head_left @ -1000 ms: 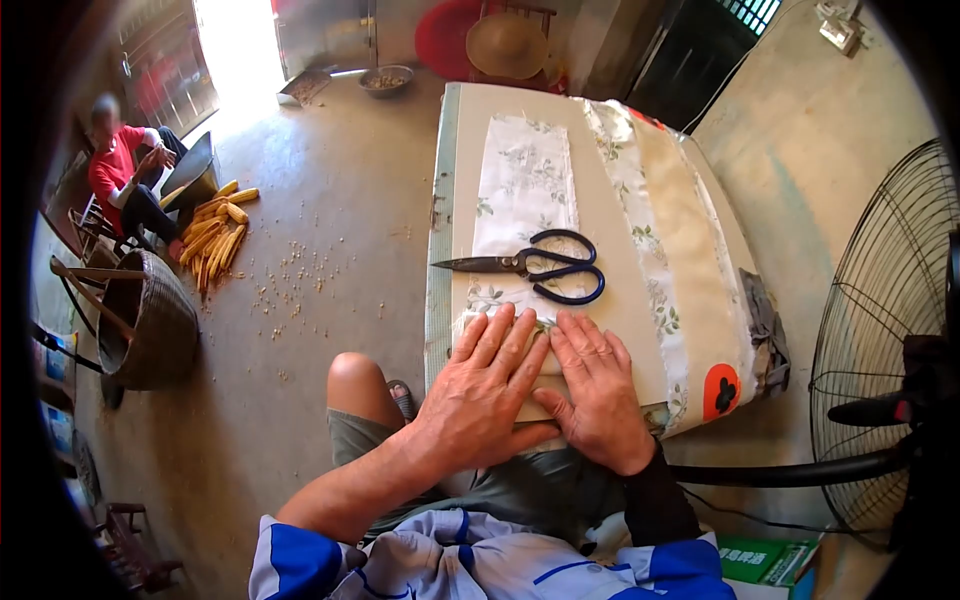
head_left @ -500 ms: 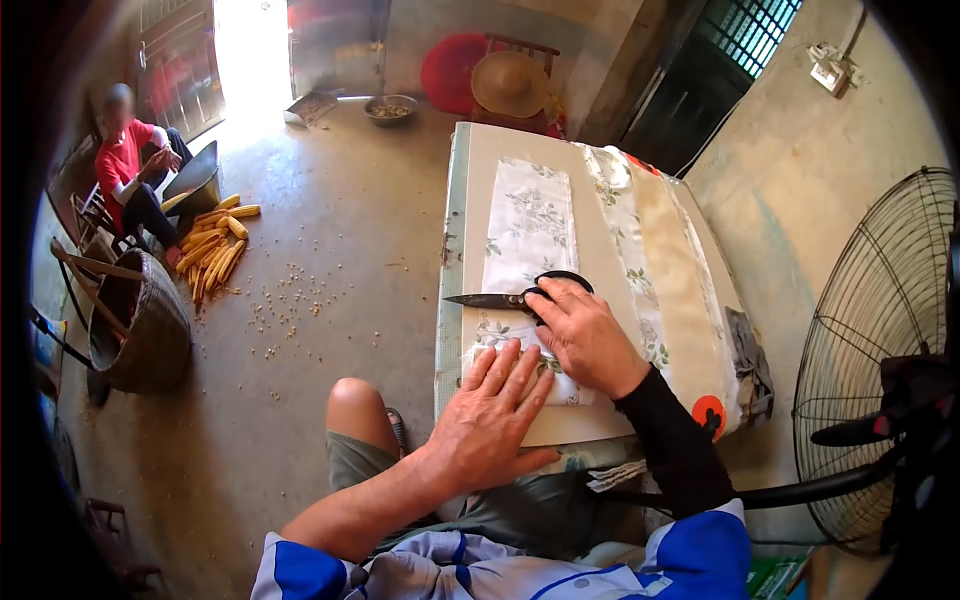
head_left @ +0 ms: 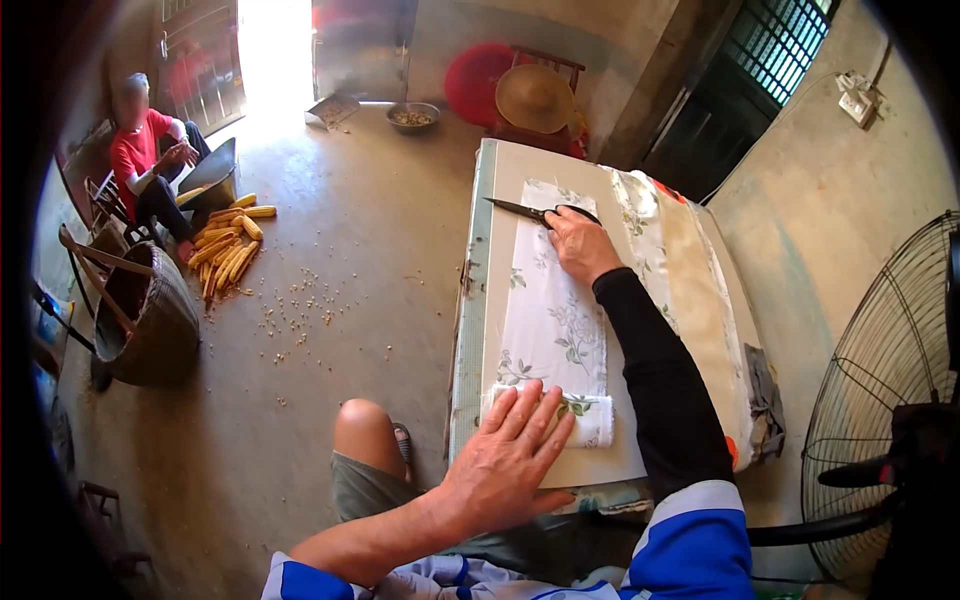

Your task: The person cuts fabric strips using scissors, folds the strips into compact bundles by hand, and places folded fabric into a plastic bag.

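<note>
A strip of white cloth [head_left: 555, 320] with green leaf print lies lengthwise on the pale board, its near end folded over. My left hand [head_left: 510, 445] rests flat on that folded end, fingers stretched out. Farther up the strip, my right hand [head_left: 580, 243] grips dark-handled scissors [head_left: 525, 209] near the cloth's far end. The blades point left and look closed. Part of the handles is hidden under my fingers.
More printed cloth [head_left: 640, 215] and a beige strip [head_left: 680, 260] lie along the table's right side. A fan [head_left: 885, 400] stands at right. On the left a person [head_left: 150, 160] in red sits beside corn cobs [head_left: 228, 250] and a basket [head_left: 165, 320].
My right hand has moved the scissors away from me, toward the strip's far end. My left hand stays on the near end of the cloth. The view has shifted slightly.
</note>
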Available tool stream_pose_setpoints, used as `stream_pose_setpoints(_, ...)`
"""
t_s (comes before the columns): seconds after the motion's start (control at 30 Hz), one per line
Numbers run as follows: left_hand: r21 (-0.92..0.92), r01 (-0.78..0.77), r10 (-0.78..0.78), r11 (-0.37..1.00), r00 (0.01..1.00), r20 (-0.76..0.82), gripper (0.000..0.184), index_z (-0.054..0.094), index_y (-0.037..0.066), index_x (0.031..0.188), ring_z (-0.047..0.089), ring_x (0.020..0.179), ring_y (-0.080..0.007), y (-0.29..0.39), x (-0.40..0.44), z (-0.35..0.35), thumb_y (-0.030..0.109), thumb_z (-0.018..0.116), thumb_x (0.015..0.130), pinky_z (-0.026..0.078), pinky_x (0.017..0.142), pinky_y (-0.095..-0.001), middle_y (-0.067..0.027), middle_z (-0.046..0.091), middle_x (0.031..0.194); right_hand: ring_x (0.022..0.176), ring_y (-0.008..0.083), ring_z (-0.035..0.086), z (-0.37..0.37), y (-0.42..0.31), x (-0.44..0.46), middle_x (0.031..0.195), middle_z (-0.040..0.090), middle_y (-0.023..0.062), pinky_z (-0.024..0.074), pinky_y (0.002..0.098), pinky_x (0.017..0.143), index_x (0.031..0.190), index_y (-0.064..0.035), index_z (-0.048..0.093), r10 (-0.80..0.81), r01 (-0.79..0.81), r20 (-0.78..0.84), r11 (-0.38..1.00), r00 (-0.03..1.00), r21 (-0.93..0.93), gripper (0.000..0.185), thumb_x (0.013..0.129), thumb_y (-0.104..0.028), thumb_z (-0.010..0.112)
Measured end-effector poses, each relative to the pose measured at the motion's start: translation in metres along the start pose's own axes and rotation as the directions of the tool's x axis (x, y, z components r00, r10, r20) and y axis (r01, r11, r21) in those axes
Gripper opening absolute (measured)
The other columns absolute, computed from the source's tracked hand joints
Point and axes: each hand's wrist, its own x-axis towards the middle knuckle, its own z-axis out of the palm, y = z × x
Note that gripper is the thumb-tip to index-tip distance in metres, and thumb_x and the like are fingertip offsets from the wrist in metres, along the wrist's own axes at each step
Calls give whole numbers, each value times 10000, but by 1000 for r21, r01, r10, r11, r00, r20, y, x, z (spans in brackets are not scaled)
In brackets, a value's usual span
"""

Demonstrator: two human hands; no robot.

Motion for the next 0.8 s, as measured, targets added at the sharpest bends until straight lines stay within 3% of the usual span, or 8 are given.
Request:
stream_pose_setpoints(0.1,-4,9,-9,1000,1000,23,935,479,9,1585,296,1601,-480,1,0,-2,622,731,925,202,1315,-587,-282,384,1686,1269,333,674,10,12,24,1387,702,183,532,445,1086,1333,-92,732,54,-54,7,998,999,7,349,1038,-251,631)
stream_pose_setpoints(0.13,-5,10,-10,1000,1000,25,934,479,11,1586,296,1601,-480,1,0,-1,625,727,928,202,1316,-587,-282,382,1687,1240,325,683,7,11,29,1303,726,150,542,447,1068,1285,-122,740,116,-116,61,993,991,-3,297,1047,-252,618)
stream_pose_setpoints(0.23,-9,7,-7,1000,1000,18,931,483,14,1585,302,1598,-483,1,-1,1,639,716,935,201,1316,-586,-286,389,1682,1330,378,628,4,14,41,1437,667,213,495,442,1137,1373,-71,702,178,-184,149,983,973,27,375,1057,-246,604)
stream_pose_setpoints(0.4,-10,-3,3,1000,1000,-15,927,491,20,1581,314,1590,-489,0,-1,1,638,719,930,207,1314,-583,-291,402,1672,1245,399,649,-13,12,46,1292,681,195,526,516,1047,1315,-86,668,194,-182,250,981,949,-70,341,1028,-262,612)
stream_pose_setpoints(0.5,4,-7,8,1000,1000,-26,926,496,19,1577,329,1581,-489,0,-2,2,630,728,919,218,1311,-581,-292,409,1665,1188,371,687,-47,-18,25,1246,712,191,545,517,1016,1226,-58,689,79,-68,130,994,988,-88,314,1018,-278,607)
stream_pose_setpoints(0.57,11,-11,11,1000,999,-35,927,502,17,1569,337,1576,-486,0,-3,4,626,735,910,222,1309,-582,-292,414,1661,1120,386,694,-63,-38,-13,1195,719,207,555,479,980,1216,16,680,-233,246,-107,961,967,128,342,958,-205,718)
stream_pose_setpoints(0.63,21,-11,12,1000,999,-44,923,508,16,1563,341,1573,-483,-1,-2,3,623,737,906,224,1308,-584,-291,418,1657,1175,412,668,-88,-72,-68,1272,705,230,545,479,1011,1251,23,667,-294,322,-138,908,946,269,362,961,-179,747)
stream_pose_setpoints(0.8,43,-13,16,999,997,-69,936,515,12,1556,345,1572,-476,-2,-4,7,632,743,894,225,1308,-585,-282,437,1643,1337,368,607,-142,-128,-195,1439,649,181,471,472,1104,1376,-9,648,-190,179,-1,920,982,349,455,981,-210,754)
